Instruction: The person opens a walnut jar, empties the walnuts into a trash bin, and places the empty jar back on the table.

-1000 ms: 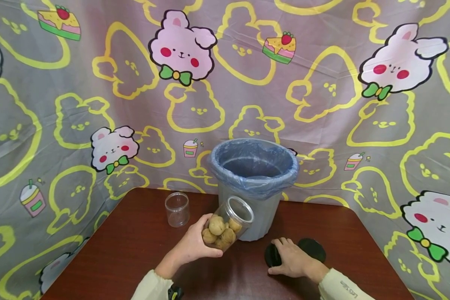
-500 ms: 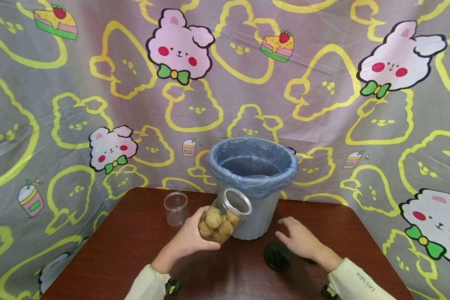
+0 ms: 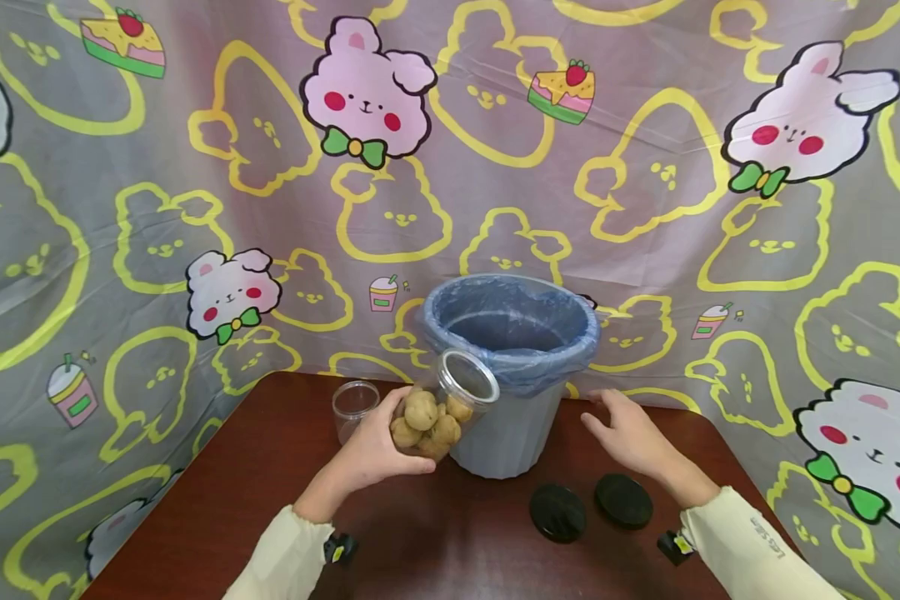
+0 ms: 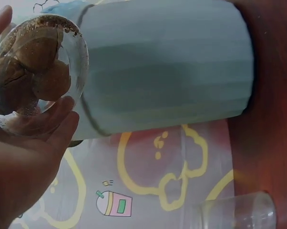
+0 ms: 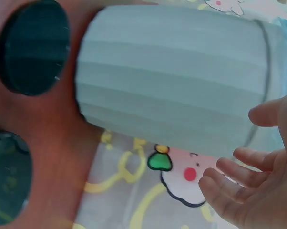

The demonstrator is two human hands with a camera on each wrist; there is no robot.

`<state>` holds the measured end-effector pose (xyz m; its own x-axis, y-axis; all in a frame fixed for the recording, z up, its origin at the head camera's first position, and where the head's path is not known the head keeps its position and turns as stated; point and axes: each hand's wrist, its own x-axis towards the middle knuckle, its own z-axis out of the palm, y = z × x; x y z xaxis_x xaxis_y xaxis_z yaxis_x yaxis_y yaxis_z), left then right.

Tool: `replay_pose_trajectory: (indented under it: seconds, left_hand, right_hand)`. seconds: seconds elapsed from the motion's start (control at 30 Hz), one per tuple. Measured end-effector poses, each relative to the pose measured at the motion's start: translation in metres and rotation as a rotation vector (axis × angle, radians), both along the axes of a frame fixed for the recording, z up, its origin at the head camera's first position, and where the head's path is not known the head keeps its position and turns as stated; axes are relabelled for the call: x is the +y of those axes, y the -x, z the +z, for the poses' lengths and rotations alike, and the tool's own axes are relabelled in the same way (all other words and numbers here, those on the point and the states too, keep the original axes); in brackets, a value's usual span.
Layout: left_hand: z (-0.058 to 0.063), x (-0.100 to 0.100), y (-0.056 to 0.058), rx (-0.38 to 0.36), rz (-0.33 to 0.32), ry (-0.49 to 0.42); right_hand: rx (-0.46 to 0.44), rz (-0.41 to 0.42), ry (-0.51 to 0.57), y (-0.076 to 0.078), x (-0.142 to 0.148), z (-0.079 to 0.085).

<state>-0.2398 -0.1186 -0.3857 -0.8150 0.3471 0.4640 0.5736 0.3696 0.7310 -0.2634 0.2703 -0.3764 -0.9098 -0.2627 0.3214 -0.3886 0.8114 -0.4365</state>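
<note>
My left hand (image 3: 372, 442) grips a clear plastic jar (image 3: 447, 407) without a lid, held above the table and tilted with its mouth toward the right. Several brown walnuts (image 3: 422, 412) lie inside, also seen through the jar's bottom in the left wrist view. The jar overlaps the front of a grey bin (image 3: 504, 437) lined with a blue plastic bag (image 3: 528, 371). Off the bin's right side, my right hand (image 3: 633, 437) is raised with fingers loosely spread and holds nothing. In the right wrist view its fingers (image 5: 246, 176) show beside the bin's upper part.
Two round black lids (image 3: 557, 512) lie side by side on the brown table (image 3: 457, 550), in front of the bin and below my right hand. A second clear jar (image 3: 351, 400) stands behind my left hand, partly hidden by it. A cartoon-print curtain (image 3: 270, 208) surrounds the table.
My right hand has let go of a black lid, leaving it beside the other one, and risen toward the bin's right side. My left hand has raised the jar slightly.
</note>
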Motion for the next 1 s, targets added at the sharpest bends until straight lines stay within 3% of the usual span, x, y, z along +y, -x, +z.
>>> replay_pose_trajectory:
  seconds: [0.37, 0.57, 1.0]
  left_hand:
    - [0.026, -0.012, 0.006, -0.046, 0.095, -0.01]
    - [0.04, -0.014, 0.009, -0.064, 0.137, 0.021]
    - [0.065, -0.025, 0.021, -0.085, 0.105, -0.03]
  right_hand:
    - [-0.011, -0.06, 0.074, 0.01, 0.009, 0.041]
    - [0.049, -0.071, 0.113, 0.015, 0.01, 0.059]
    - [0.102, -0.092, 0.165, 0.03, -0.009, 0.085]
